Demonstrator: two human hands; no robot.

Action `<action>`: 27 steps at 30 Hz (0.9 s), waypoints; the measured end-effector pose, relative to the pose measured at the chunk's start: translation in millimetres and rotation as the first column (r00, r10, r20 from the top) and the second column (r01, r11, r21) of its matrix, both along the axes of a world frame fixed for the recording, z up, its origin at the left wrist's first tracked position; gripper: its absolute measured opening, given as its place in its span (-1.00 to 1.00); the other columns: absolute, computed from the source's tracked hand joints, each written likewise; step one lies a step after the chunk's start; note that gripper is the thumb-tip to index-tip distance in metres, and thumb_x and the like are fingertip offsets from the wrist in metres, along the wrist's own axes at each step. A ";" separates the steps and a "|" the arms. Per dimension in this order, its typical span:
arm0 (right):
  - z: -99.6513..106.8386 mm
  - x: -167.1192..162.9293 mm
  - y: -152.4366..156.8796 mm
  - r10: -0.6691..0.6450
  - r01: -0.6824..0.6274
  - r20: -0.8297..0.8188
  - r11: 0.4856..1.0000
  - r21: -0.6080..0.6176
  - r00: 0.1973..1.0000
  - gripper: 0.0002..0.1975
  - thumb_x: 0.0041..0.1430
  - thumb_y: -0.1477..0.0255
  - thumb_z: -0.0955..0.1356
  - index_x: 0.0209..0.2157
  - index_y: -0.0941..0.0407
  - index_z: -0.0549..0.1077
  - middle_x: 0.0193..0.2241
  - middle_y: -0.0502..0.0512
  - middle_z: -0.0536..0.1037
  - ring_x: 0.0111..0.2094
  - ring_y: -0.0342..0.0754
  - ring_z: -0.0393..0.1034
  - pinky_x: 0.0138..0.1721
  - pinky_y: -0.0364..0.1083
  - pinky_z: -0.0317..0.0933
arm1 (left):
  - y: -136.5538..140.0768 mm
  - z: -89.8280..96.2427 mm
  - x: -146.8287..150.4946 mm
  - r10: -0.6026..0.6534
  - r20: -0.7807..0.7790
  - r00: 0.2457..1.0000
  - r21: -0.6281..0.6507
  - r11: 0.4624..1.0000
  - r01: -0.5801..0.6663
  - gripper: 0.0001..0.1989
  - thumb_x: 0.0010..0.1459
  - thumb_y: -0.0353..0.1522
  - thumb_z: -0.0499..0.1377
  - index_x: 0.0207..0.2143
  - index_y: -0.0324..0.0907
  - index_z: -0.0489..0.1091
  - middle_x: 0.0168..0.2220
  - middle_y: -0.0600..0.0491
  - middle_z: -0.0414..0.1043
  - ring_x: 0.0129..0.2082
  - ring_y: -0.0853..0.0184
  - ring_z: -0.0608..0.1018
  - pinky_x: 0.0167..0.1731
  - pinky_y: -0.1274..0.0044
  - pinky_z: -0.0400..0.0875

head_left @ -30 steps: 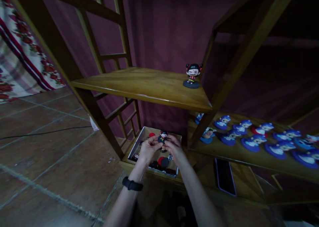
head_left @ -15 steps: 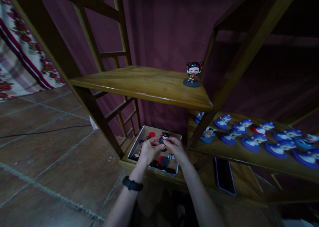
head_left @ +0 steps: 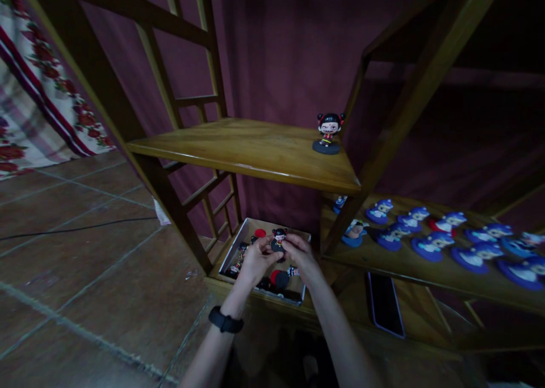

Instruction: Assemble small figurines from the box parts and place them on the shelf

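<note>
A small black-haired figurine with a dark round base is held between both hands over a shallow cardboard box. My left hand pinches it from the left, around the base. On the right side, the fingers of my right hand close on the figurine's body. Below them in the box lie more figurines, a red disc and a dark disc. A similar figurine stands upright on a dark base at the right end of the wooden shelf above.
Rows of blue-and-white figurines on blue bases fill the lower right shelf. A phone lies on the board beneath it. A slanting wooden post divides the shelves. A black cable crosses the tiled floor at left.
The figurine in my hands now stands more upright, its face showing more clearly. My hands stay over the box. The view has shifted slightly.
</note>
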State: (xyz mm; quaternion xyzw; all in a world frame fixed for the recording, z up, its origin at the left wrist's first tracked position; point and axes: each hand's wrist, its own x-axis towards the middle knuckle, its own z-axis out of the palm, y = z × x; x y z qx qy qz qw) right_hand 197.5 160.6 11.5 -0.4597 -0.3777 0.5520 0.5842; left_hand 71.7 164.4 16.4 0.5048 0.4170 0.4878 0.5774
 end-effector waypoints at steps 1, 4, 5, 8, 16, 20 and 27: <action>3.1 0.0 -1.7 -0.009 0.009 -0.013 1.000 -0.001 1.000 -0.69 -0.23 0.28 0.41 -0.36 0.10 0.48 -0.34 0.08 0.54 -0.33 -0.02 0.41 -0.43 -0.13 0.26 | -0.7 1.7 -0.1 0.003 -0.004 1.000 0.006 1.000 -0.003 -0.52 -0.30 -0.37 0.33 -0.22 -0.23 0.38 -0.44 0.07 0.50 -0.44 0.35 0.52 -0.35 0.50 0.42; 11.0 -0.4 -5.9 -0.037 0.036 -0.063 0.999 -0.016 0.997 -0.71 -0.21 0.31 0.41 -0.36 0.08 0.47 -0.33 0.07 0.54 -0.30 -0.01 0.41 -0.41 -0.13 0.27 | -2.5 7.0 -1.5 -0.017 -0.001 1.000 0.009 1.000 0.017 -0.52 -0.29 -0.36 0.32 -0.21 -0.25 0.38 -0.40 0.04 0.50 -0.41 0.34 0.52 -0.30 0.48 0.41; 12.9 -0.4 -6.9 -0.033 0.032 -0.082 0.999 -0.017 0.996 -0.73 -0.21 0.32 0.41 -0.36 0.08 0.47 -0.34 0.06 0.54 -0.30 -0.02 0.41 -0.40 -0.12 0.27 | -3.4 9.3 -2.3 -0.022 0.000 1.000 0.006 1.000 0.022 -0.52 -0.28 -0.36 0.32 -0.21 -0.26 0.37 -0.38 0.02 0.51 -0.40 0.34 0.52 -0.28 0.47 0.41; 16.6 0.2 -10.0 0.020 -0.020 -0.156 1.000 0.003 0.988 -0.73 -0.20 0.32 0.41 -0.36 0.10 0.46 -0.33 0.08 0.54 -0.29 -0.01 0.41 -0.34 -0.09 0.29 | -8.8 18.6 -5.9 -0.032 0.019 0.999 -0.001 0.999 0.032 -0.52 -0.29 -0.37 0.32 -0.21 -0.26 0.37 -0.34 0.00 0.50 -0.37 0.32 0.52 -0.24 0.45 0.39; 18.6 -1.7 -15.3 0.086 -0.091 -0.280 0.996 -0.004 0.956 -0.68 -0.22 0.25 0.42 -0.37 0.12 0.45 -0.26 0.15 0.52 -0.27 0.01 0.43 -0.29 -0.05 0.29 | -43.4 71.2 -26.3 0.029 0.070 0.997 0.001 1.000 -0.029 -0.54 -0.29 -0.40 0.34 -0.23 -0.23 0.39 -0.27 -0.03 0.50 -0.26 0.27 0.52 -0.17 0.45 0.37; 18.0 -4.7 -16.1 0.126 -0.130 -0.293 0.992 0.006 0.948 -0.67 -0.19 0.26 0.42 -0.35 0.15 0.46 -0.31 0.18 0.53 -0.30 -0.01 0.42 -0.28 -0.05 0.28 | -66.0 113.9 -39.6 0.080 0.028 0.996 0.029 0.996 -0.080 -0.57 -0.26 -0.38 0.33 -0.24 -0.21 0.42 -0.24 -0.05 0.49 -0.25 0.24 0.52 -0.23 0.48 0.40; 13.0 -2.4 -14.5 0.136 -0.145 -0.324 0.989 -0.002 0.936 -0.64 -0.27 0.29 0.45 -0.35 0.15 0.47 -0.34 0.15 0.52 -0.37 -0.03 0.42 -0.33 -0.06 0.28 | -89.7 178.3 -56.8 0.173 -0.098 0.980 0.143 0.977 -0.158 -0.56 -0.31 -0.40 0.35 -0.25 -0.16 0.44 -0.31 -0.02 0.51 -0.33 0.22 0.53 -0.36 0.49 0.44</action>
